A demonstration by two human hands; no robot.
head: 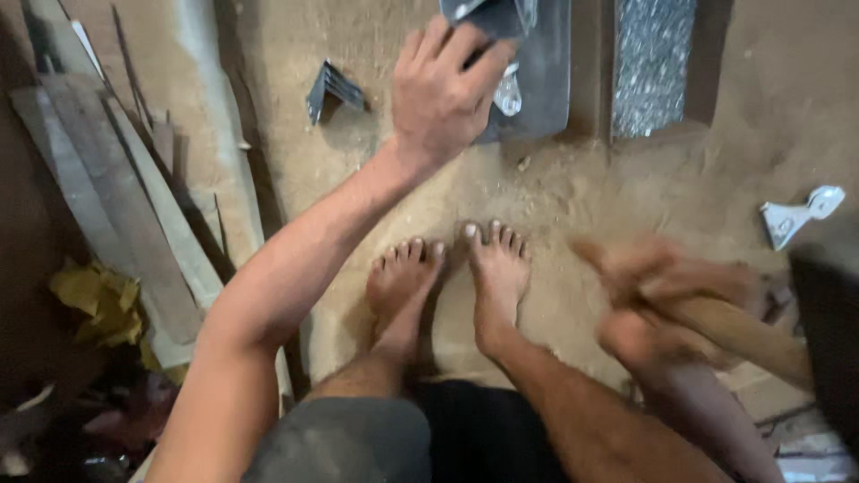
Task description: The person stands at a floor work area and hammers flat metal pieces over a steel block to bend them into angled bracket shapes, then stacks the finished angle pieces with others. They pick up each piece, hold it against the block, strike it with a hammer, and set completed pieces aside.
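Left hand [443, 89], fingers pressed flat atop grey metal sheet [537, 80] lying ahead of the bare feet on sawdust floor [573, 197]; right hand [667, 286], blurred, apparently clenched round wooden handle [743, 331] angled rightward, well apart.

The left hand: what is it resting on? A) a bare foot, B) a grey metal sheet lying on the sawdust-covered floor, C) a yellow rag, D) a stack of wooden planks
B: the left hand lies fingers-spread on the near edge of the grey metal sheet on the sawdust-covered floor, well above the bare feet; the planks and yellow scraps lie off to the side.
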